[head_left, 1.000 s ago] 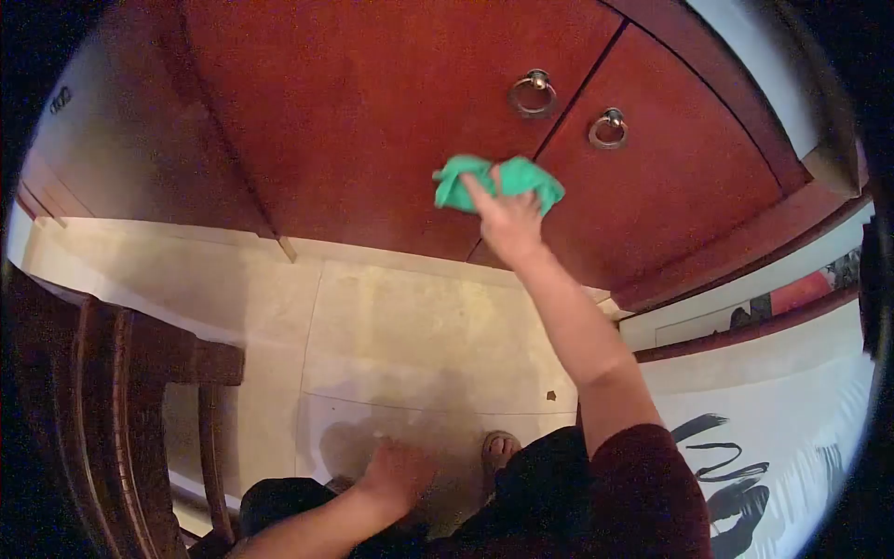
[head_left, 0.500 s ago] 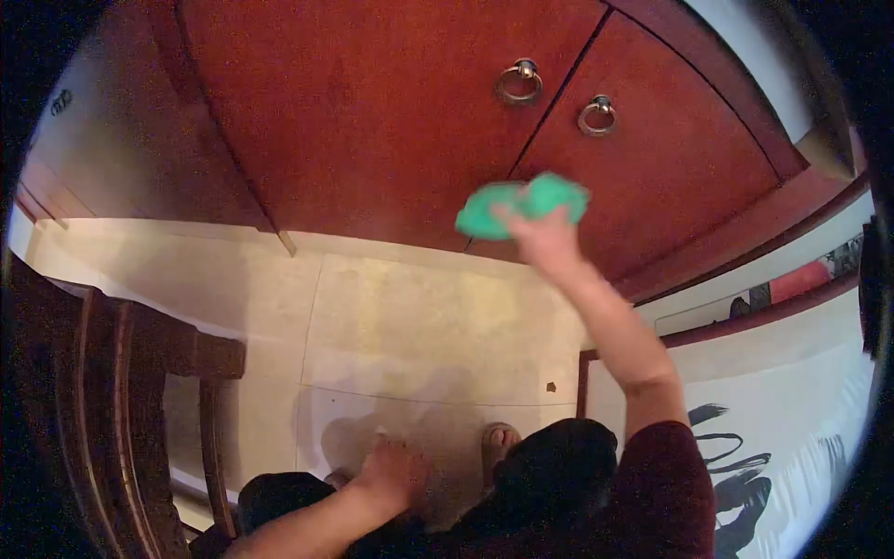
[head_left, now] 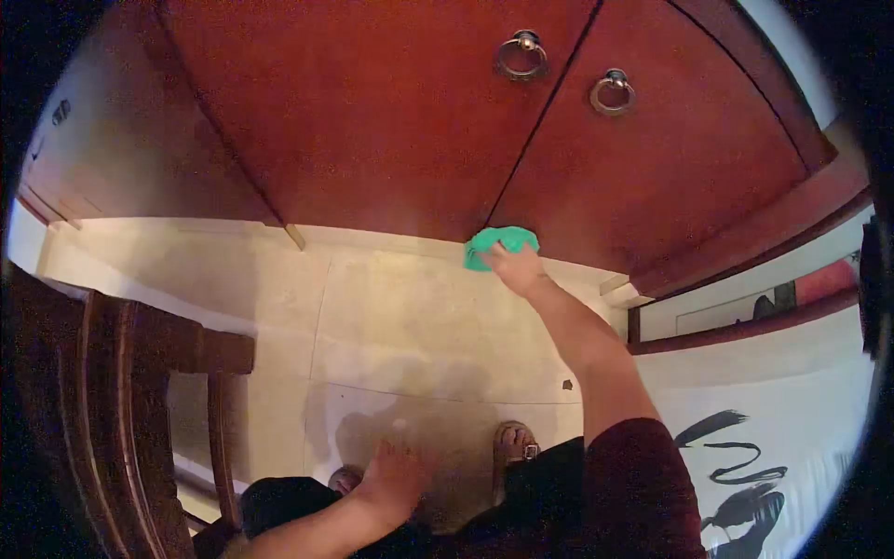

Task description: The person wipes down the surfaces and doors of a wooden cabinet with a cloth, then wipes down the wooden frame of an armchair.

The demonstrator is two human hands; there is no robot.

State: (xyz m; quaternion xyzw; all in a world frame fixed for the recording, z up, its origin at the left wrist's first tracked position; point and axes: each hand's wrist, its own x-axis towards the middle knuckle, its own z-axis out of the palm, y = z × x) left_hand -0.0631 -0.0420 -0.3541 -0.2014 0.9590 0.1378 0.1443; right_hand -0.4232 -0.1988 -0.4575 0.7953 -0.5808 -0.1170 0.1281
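Note:
My right hand is closed on a green cloth. It presses the cloth against the bottom edge of the red-brown cabinet doors, just below the gap between them. Part of the cloth is hidden under my fingers. Low in the view, over my lap, my left hand hangs with its fingers loosely stretched and nothing visible in it.
Two ring handles, a left one and a right one, hang on the doors. A dark wooden chair stands at left. A framed brush painting leans at right. A small brown bit lies on the tiled floor.
My right hand has moved the green cloth down the doors to their bottom edge and slightly left. The view has shifted a little. My left hand stays nearly where it was.

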